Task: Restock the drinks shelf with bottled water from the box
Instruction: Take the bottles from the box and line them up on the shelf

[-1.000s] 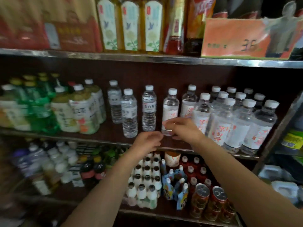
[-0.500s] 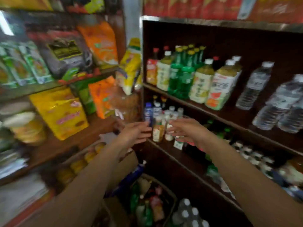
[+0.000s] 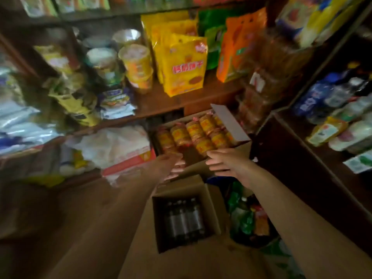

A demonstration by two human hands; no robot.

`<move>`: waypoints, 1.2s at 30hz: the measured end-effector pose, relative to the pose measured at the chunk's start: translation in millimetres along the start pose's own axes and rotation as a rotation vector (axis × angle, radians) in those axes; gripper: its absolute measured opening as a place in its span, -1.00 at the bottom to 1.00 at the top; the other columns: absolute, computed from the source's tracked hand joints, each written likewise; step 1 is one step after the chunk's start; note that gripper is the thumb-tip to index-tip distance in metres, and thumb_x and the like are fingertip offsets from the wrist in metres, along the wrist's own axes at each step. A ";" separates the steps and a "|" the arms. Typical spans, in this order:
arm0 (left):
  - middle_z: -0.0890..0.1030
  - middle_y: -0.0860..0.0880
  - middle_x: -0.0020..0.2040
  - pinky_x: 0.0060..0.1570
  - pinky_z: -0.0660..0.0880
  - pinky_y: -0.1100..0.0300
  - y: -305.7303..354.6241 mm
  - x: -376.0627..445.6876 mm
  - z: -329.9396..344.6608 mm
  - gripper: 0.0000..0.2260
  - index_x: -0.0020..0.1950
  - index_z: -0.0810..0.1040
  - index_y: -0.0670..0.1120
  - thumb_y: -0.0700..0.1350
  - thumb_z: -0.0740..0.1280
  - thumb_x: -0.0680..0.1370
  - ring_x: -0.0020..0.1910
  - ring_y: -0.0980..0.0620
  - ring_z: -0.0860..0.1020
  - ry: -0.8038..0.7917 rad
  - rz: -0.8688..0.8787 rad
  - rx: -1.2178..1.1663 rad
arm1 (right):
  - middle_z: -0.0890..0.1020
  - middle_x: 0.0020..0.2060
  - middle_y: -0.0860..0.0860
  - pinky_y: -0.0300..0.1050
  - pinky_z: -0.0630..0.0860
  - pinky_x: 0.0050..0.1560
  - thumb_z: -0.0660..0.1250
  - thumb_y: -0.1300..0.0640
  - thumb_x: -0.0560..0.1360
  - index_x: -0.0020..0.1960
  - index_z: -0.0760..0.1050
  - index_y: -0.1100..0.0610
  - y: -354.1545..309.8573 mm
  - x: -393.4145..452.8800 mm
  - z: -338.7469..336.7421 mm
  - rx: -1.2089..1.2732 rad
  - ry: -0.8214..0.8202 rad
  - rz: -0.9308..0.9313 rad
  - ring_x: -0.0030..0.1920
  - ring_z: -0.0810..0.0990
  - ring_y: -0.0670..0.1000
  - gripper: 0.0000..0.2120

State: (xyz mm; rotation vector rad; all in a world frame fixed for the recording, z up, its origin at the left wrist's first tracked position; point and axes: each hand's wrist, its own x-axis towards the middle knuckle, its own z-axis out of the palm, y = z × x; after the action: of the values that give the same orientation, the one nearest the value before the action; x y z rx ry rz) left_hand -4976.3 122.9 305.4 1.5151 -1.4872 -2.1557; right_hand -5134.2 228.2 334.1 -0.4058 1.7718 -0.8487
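Legible text: 1 item only. Yellow snack bag [image 3: 184, 66] on the wooden shelf [image 3: 177, 101] carries a red band with white Chinese characters, reading roughly "钙奶饼干"; last characters uncertain due to blur. Print on the other packets, cups, jars and bottles is too blurred to read. No numbers or price signs legible.

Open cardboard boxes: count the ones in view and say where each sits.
2. The box of bottles is on the floor below both hands; the box of snack packs sits beyond the fingertips, under the shelf. Others may be hidden.
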 end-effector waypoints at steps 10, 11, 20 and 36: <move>0.54 -0.05 -0.08 -0.10 0.45 0.21 -211.5 124.9 -14.0 -0.91 -0.05 0.50 -0.09 -0.16 0.22 0.61 -0.18 0.06 0.50 0.042 -0.325 -0.118 | 0.60 0.19 0.07 -0.02 0.50 0.19 0.34 -0.03 0.53 0.32 0.45 0.14 150.6 164.9 94.7 -0.236 -0.100 0.270 0.18 0.57 0.06 -0.58; 0.54 -0.06 -0.07 -0.11 0.46 0.22 -234.1 140.4 -11.3 -0.95 -0.02 0.52 -0.12 -0.17 0.28 0.58 -0.17 0.06 0.51 0.056 -0.344 -0.088 | 0.59 0.20 0.08 -0.02 0.49 0.20 0.35 -0.03 0.53 0.31 0.45 0.14 168.8 183.3 101.1 -0.252 -0.109 0.292 0.20 0.56 0.07 -0.58; 0.50 -0.09 0.27 0.13 0.46 0.06 -409.5 264.4 4.4 -0.62 0.31 0.40 -0.08 -0.16 0.37 0.51 0.25 -0.09 0.46 0.099 -0.617 -0.078 | 0.50 0.28 0.07 -0.09 0.41 -0.01 0.42 0.08 0.48 0.39 0.35 0.18 316.9 346.8 143.8 -0.247 -0.073 0.391 0.26 0.48 0.08 -0.47; 0.58 -0.15 0.23 0.24 0.48 0.11 -531.6 353.3 21.9 -0.49 0.28 0.52 -0.18 -0.19 0.53 0.36 0.19 -0.09 0.56 0.202 -0.593 0.257 | 0.51 0.30 0.11 -0.03 0.50 0.22 0.58 0.13 0.28 0.33 0.45 0.14 429.7 454.0 188.9 -0.501 -0.194 0.241 0.26 0.51 0.13 -0.34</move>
State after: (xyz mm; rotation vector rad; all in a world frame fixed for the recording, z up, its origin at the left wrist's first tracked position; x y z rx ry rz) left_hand -4950.4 206.4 -327.2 2.4396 -1.4146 -2.0329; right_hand -5069.3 168.4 -312.9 -0.5636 1.7944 -0.1798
